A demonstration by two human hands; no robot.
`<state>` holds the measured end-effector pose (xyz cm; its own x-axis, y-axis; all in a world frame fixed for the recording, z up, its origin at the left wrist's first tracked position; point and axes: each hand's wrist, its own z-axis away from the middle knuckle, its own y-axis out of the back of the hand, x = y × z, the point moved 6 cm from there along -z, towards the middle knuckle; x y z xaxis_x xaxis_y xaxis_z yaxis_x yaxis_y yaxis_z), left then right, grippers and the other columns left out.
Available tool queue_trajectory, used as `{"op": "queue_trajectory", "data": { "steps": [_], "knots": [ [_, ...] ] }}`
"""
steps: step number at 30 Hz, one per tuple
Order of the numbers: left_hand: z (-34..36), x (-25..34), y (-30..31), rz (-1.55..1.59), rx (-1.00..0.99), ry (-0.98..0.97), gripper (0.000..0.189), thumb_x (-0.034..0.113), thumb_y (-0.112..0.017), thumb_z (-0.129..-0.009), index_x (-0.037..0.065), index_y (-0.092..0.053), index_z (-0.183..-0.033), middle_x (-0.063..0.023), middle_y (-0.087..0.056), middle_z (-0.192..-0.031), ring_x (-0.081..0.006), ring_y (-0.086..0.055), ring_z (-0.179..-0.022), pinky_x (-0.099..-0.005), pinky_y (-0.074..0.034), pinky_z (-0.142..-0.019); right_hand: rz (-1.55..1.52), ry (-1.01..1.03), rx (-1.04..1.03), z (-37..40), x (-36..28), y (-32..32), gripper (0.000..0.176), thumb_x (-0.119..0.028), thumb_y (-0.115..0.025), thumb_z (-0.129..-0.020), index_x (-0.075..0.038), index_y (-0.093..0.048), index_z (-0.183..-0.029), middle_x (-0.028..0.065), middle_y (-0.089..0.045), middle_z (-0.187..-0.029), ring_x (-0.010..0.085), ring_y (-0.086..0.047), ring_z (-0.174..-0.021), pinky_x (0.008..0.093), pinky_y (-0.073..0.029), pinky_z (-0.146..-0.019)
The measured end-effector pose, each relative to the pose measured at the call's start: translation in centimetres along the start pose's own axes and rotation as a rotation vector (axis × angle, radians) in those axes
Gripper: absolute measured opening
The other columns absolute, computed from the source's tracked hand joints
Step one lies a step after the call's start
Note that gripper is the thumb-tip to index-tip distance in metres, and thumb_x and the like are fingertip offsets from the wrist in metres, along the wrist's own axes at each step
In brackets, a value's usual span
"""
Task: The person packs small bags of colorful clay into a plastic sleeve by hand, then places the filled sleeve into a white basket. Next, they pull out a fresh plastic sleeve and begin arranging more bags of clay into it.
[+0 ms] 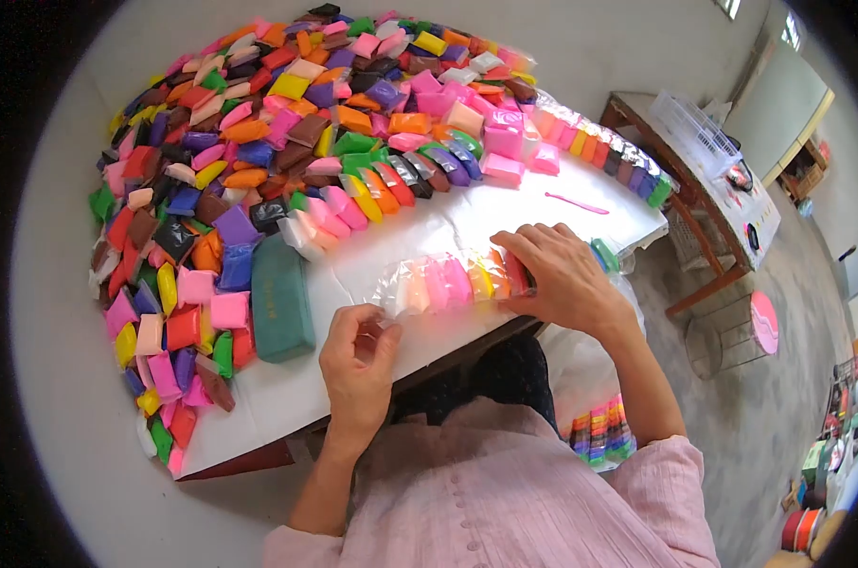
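A clear plastic bag (388, 287) holds a row of small coloured packets (457, 281), running from pale and pink to yellow, orange and red. It is close to the table's front edge. My left hand (358, 360) is closed, thumb and fingers pinching the bag's left end. Around the right end of the row my right hand (566, 275) is curled, thumb in front and fingers behind; it covers the packets there. Behind the bag, another row of coloured packets (386, 187) rests on the white tabletop (344, 284). A green box-shaped block (282, 298) stands left of my hands.
A large heap of loose coloured packets (259, 123) covers the table's back and left. A wrapped row (599, 147) and a pink stick (577, 203) lie at the right. Below hangs a bag of packed rows (599, 431). A stool (746, 331) and second table (732, 208) stand rightward.
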<state>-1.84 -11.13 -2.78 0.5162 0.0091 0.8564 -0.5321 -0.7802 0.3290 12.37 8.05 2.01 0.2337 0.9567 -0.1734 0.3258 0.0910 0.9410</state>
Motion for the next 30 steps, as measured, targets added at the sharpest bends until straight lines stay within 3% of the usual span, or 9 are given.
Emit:
{"op": "queue_trajectory", "data": {
  "steps": [8, 11, 14, 17, 20, 21, 24, 26, 30],
  "knots": [
    [-0.5, -0.7, -0.3, 0.023, -0.091, 0.018, 0.012, 0.005, -0.069, -0.088, 0.0, -0.063, -0.097, -0.0009, -0.061, -0.087, -0.0069, -0.055, -0.074, -0.022, -0.046, -0.066, -0.013, 0.003, -0.057, -0.4, 0.1, -0.3, 0.067, -0.03, -0.085, -0.065, -0.01, -0.056, -0.123, 0.0078, -0.063, -0.103, 0.0254, -0.058, -0.101, 0.0369, -0.041, -0.092],
    [-0.7, 0.5, 1.0, -0.116, -0.2, 0.19, 0.029, 0.008, -0.072, -0.085, 0.001, -0.064, -0.112, -0.0071, -0.064, -0.102, -0.0154, -0.062, -0.086, -0.0279, -0.05, -0.076, 0.018, 0.027, -0.05, -0.4, 0.0, 0.0, 0.069, -0.033, -0.085, -0.065, -0.01, -0.056, -0.124, 0.0082, -0.063, -0.104, 0.0265, -0.058, -0.103, 0.0388, -0.041, -0.094],
    [-1.7, 7.0, 2.5, -0.564, 0.075, -0.392, 0.05, 0.017, -0.076, -0.081, 0.004, -0.06, -0.127, -0.0146, -0.061, -0.12, -0.027, -0.061, -0.104, -0.0377, -0.049, -0.09, 0.095, 0.073, 0.041, -0.3, -1.3, 0.8, 0.072, -0.038, -0.084, -0.066, -0.007, -0.055, -0.124, 0.0099, -0.062, -0.105, 0.0281, -0.059, -0.104, 0.0413, -0.04, -0.096],
    [-3.7, 8.8, -0.5, -0.549, -0.128, -0.568, 0.061, 0.025, -0.077, -0.078, 0.004, -0.056, -0.132, -0.0186, -0.056, -0.128, -0.0344, -0.054, -0.116, -0.0433, -0.043, -0.1, 0.129, 0.092, 0.136, -1.1, -2.3, -1.3, 0.075, -0.046, -0.082, -0.067, -0.005, -0.054, -0.123, 0.0117, -0.062, -0.105, 0.029, -0.06, -0.103, 0.0429, -0.041, -0.094],
    [-5.1, 5.1, -3.6, -0.499, -0.474, -0.337, 0.062, 0.029, -0.076, -0.079, 0.003, -0.056, -0.131, -0.0183, -0.057, -0.126, -0.0343, -0.054, -0.116, -0.0424, -0.043, -0.101, 0.143, 0.051, 0.107, -1.5, -1.9, -2.2, 0.073, -0.051, -0.078, -0.07, -0.005, -0.055, -0.121, 0.0105, -0.061, -0.099, 0.0275, -0.061, -0.096, 0.0406, -0.044, -0.088],
    [-5.3, 5.0, -3.7, -0.504, -0.425, -0.422, 0.056, 0.023, -0.074, -0.079, 0.004, -0.057, -0.128, -0.0155, -0.059, -0.117, -0.035, -0.056, -0.109, -0.0419, -0.047, -0.092, 0.126, 0.06, 0.124, -1.3, -1.6, -1.9, 0.072, -0.05, -0.078, -0.07, -0.005, -0.055, -0.121, 0.0103, -0.061, -0.097, 0.0271, -0.061, -0.095, 0.04, -0.044, -0.087],
    [-5.3, 4.6, -3.4, -0.456, -0.435, -0.425, 0.053, 0.021, -0.074, -0.079, 0.005, -0.059, -0.126, -0.0155, -0.059, -0.119, -0.0348, -0.056, -0.11, -0.0425, -0.047, -0.092, 0.108, 0.009, 0.084, 0.1, 0.6, -0.5, 0.066, -0.045, -0.078, -0.072, -0.008, -0.058, -0.122, 0.0078, -0.061, -0.097, 0.0272, -0.061, -0.095, 0.0391, -0.045, -0.086],
    [-5.4, 4.1, -3.3, -0.428, -0.455, -0.373, 0.053, 0.017, -0.073, -0.079, 0.005, -0.059, -0.129, -0.0169, -0.057, -0.124, -0.0343, -0.054, -0.116, -0.041, -0.043, -0.1, 0.073, -0.017, 0.064, 1.7, 3.7, 0.5, 0.066, -0.044, -0.079, -0.072, -0.009, -0.059, -0.124, 0.0072, -0.062, -0.098, 0.0276, -0.061, -0.098, 0.039, -0.046, -0.084],
    [-5.3, 3.7, -3.5, -0.391, -0.471, -0.331, 0.055, 0.013, -0.072, -0.078, 0.005, -0.059, -0.131, -0.0172, -0.056, -0.128, -0.0343, -0.053, -0.121, -0.0405, -0.04, -0.105, -0.214, -0.058, 0.045, 4.4, 7.2, 2.7, 0.072, -0.029, -0.082, -0.07, -0.008, -0.056, -0.134, 0.0142, -0.063, -0.121, 0.0319, -0.058, -0.114, 0.0433, -0.046, -0.096]
  ]
}}
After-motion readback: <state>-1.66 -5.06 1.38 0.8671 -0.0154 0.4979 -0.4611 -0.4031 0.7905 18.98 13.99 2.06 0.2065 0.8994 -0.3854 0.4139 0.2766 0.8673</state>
